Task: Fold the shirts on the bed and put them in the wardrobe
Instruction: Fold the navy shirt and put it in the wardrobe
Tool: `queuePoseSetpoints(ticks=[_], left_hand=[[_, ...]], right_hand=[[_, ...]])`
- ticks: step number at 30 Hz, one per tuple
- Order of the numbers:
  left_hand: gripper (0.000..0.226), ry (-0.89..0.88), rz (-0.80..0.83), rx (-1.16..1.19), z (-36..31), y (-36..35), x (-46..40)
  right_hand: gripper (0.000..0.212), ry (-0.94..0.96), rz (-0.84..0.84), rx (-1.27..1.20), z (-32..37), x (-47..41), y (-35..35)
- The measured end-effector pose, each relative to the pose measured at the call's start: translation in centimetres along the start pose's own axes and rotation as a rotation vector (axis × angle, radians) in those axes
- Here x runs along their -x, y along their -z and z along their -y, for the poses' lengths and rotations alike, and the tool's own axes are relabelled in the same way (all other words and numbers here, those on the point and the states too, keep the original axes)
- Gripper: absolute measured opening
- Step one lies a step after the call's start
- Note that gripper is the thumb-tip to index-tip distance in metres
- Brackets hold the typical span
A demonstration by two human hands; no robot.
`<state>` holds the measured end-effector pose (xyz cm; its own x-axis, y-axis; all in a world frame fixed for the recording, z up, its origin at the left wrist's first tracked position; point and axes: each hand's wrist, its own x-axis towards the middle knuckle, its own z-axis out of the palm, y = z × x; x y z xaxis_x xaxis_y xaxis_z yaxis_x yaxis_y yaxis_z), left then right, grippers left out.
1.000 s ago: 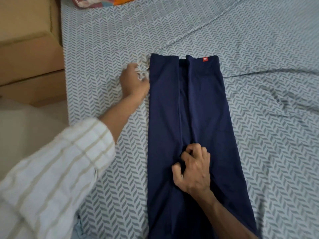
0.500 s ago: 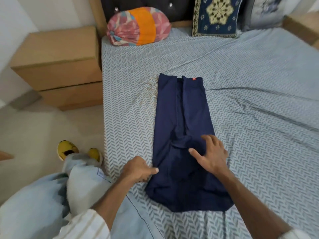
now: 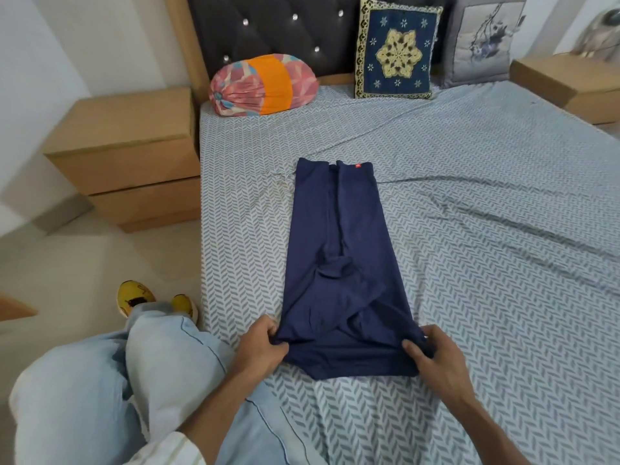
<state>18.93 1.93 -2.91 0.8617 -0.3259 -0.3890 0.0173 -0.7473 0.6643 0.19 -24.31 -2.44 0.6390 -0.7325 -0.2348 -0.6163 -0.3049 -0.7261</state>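
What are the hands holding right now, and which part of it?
Both hold the navy shirt at its near end: the left hand pinches the left corner, the right hand pinches the right corner, lifting that edge slightly.

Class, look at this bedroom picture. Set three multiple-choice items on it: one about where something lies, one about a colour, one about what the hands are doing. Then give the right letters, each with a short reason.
1. Where does the round orange-and-pink bolster lie?
A. on the floor by the shoes
B. at the head of the bed, against the headboard
C. on the wooden side cabinet

2. What colour is the shirt being folded?
A. navy blue
B. white
C. red

3. What are the two hands doing?
A. both rest flat on the sheet
B. one holds a cushion
C. each grips a near corner of the shirt

Answers:
1 B: it sits at the top left of the bed, beside the headboard.
2 A: the cloth is dark blue, with only a small red tag.
3 C: the left hand and right hand each pinch the near hem.
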Motion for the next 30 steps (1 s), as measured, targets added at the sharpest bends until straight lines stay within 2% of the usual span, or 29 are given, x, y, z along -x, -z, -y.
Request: queuePoseSetpoints(ticks=[6, 10, 14, 16, 18, 20, 22, 26, 30], left_hand=[[0.016, 0.021, 0.048, -0.037, 0.2, 0.2, 0.6], [0.013, 0.070, 0.149, -0.037, 0.4, 0.0, 0.2], [0.015, 0.109, 0.215, -0.088, -0.1, 0.2, 0.5], [0.019, 0.140, 0.236, -0.096, -0.3, 0.6, 0.6], [0.027, 0.152, 0.204, -0.035, -0.6, 1.1, 0.0], [0.031, 0.115, 0.104, 0.007, -1.0, 1.6, -1.3], [0.027, 0.078, 0.017, 0.016, -2.0, 1.9, -3.7], [0.021, 0.038, -0.023, 0.071, -5.0, 1.7, -11.4], [0.034, 0.027, -0.116, -0.051, -8.5, 1.4, -19.4]], right_hand=[[0.047, 0.060, 0.152, 0.126, -1.1, 0.7, 0.2], [0.041, -0.015, 0.086, 0.004, -1.2, 1.1, 1.0], [0.032, -0.109, 0.185, -0.017, -2.0, 1.2, 1.1], [0.035, -0.107, 0.241, 0.047, -1.7, 0.3, 1.5], [0.039, -0.074, 0.233, 0.089, -1.0, -1.7, 1.9], [0.037, -0.041, 0.174, 0.076, 0.2, -4.5, 1.7], [0.037, -0.038, 0.107, 0.039, 1.6, -8.4, 0.9], [0.036, -0.067, 0.051, -0.111, 5.3, -18.6, -1.2], [0.027, -0.074, 0.064, -0.173, 9.3, -28.0, -2.8]])
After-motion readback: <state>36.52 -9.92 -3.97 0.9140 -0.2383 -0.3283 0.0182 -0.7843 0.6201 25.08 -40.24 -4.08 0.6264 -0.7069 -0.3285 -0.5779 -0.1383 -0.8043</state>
